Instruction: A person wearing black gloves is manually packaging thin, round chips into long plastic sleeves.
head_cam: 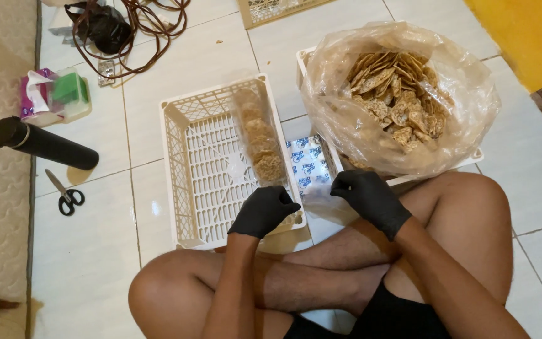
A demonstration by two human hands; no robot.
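Observation:
Both my hands wear black gloves. My left hand [263, 210] is curled at the near right corner of a white lattice basket [186, 182], pinching the lower end of a long clear bag of round crackers [260, 143] that lies along the basket's right side. My right hand [370, 198] is closed on a clear plastic bag [321, 199] over a stack of blue-printed labels [308, 164]. A large clear sack full of crackers [396, 97] sits in a second white basket at the right.
On the tiled floor at the left lie black scissors [65, 196], a black cylinder bottle [42, 143] and a tissue pack [51, 95]. A tangle of brown cable [136, 22] lies at the top. My crossed bare legs [321, 276] fill the foreground.

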